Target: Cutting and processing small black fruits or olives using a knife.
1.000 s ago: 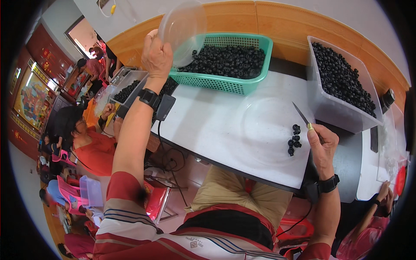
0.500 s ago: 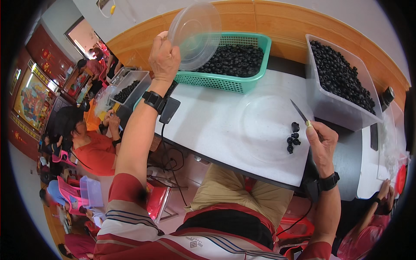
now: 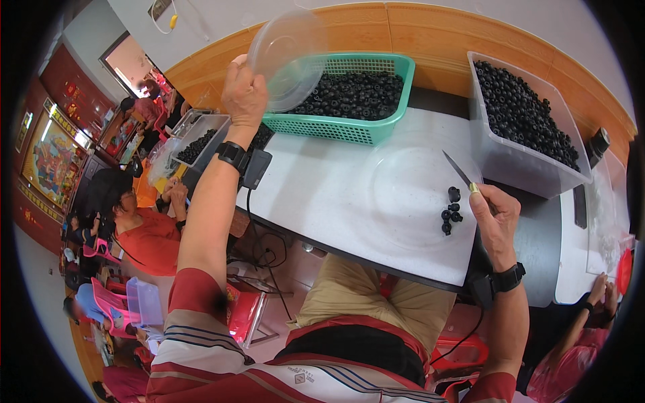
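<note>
My left hand (image 3: 243, 97) is closed on the rim of a clear round plastic bowl (image 3: 285, 64), raised and tipped on its side over the left end of a green basket (image 3: 336, 131). That basket holds many small black parts (image 3: 356, 95), some with a hole through them. In my right hand (image 3: 496, 218) is a small knife (image 3: 458, 167), its blade pointing up and left above the white table top. Several loose black pieces (image 3: 450, 213) lie on the white surface just left of my right hand.
A translucent bin (image 3: 531, 171) heaped with black parts stands at the back right, beside a dark bottle (image 3: 596, 144). Another bin (image 3: 201, 144) is at the left, near a person in red (image 3: 151, 232). A second person's hands (image 3: 598, 292) are at the far right. A cable (image 3: 250, 215) hangs from my left wrist.
My left hand and the bowl have moved slightly left over the basket. The right hand, the knife and the loose black pieces stay about where they were.
</note>
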`<state>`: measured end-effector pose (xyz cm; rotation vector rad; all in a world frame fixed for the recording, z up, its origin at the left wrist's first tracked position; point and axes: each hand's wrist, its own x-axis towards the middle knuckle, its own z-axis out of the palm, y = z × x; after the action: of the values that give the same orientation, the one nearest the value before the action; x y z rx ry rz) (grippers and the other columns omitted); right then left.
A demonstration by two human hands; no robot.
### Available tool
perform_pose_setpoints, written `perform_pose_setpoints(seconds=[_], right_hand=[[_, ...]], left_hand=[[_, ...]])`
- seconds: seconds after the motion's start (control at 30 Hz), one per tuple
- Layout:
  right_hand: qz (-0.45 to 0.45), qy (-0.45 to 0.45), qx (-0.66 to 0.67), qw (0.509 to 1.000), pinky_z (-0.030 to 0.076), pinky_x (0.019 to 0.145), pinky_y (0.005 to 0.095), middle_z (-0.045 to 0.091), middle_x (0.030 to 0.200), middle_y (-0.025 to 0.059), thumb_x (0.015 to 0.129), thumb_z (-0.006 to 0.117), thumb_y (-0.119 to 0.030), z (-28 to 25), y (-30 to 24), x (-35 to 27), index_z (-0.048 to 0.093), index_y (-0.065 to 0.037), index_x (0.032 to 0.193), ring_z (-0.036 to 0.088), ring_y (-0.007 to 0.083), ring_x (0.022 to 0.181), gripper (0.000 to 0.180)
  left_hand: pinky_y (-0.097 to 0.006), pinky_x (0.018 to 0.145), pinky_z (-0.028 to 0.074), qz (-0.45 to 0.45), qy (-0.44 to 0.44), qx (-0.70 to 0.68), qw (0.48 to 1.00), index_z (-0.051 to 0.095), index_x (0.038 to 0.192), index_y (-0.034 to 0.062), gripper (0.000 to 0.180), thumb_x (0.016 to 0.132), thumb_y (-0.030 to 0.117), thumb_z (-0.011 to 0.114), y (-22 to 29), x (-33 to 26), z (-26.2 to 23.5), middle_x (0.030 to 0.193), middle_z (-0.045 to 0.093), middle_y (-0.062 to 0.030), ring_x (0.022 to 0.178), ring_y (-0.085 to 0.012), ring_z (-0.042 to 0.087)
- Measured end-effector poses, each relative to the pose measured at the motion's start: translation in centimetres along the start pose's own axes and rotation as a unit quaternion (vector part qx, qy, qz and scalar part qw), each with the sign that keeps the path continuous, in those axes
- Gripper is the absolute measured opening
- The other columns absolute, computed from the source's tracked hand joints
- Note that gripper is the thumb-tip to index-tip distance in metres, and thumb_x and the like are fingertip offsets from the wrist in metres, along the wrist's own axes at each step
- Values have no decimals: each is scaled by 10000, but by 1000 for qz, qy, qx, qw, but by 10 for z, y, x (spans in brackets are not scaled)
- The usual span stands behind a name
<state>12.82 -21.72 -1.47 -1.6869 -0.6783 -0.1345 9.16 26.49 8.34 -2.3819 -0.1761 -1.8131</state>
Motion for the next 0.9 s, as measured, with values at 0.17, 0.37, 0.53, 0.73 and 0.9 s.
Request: perform_pose_setpoints(seconds=[0.17,0.37,0.53,0.73,0.9], right_hand=[[-7,-1,-6,1000,398,604,226,610,714,-7,918,735,-308,0,1,0,728,22,983,508,62,661,336],[-11,2,-9,1000,401,602,227,609,706,-3,920,729,-312,1,1,0,724,27,979,511,67,657,343],[-12,5,-21,1000,398,602,229,607,710,-6,920,728,-309,0,1,0,725,26,991,509,66,662,343],[-12,8,-18,1000,387,607,224,601,712,-20,922,731,-306,2,1,0,730,22,993,495,59,662,336],[-9,5,-14,1000,382,619,217,603,728,-32,921,734,-298,1,4,-1,733,19,1000,490,53,672,326]], left_hand=[[-390,723,533,-4,37,1,999,650,815,30,88,794,78,579,-9,-2,-1,1176,666,-88,872,-285,660],[-374,723,508,-37,80,-19,996,537,709,9,101,774,43,605,-20,-6,-14,1134,684,-126,868,-306,651],[-352,711,490,-123,105,-82,984,444,671,-4,226,793,19,634,-7,-20,-47,899,655,-107,750,-235,597],[-309,632,569,-421,91,-305,849,417,629,35,302,851,1,619,29,-71,-101,840,634,-59,705,-101,554],[-307,647,586,-524,61,-335,781,491,817,48,107,907,52,550,57,-109,-142,1345,586,-173,1021,-184,641]])
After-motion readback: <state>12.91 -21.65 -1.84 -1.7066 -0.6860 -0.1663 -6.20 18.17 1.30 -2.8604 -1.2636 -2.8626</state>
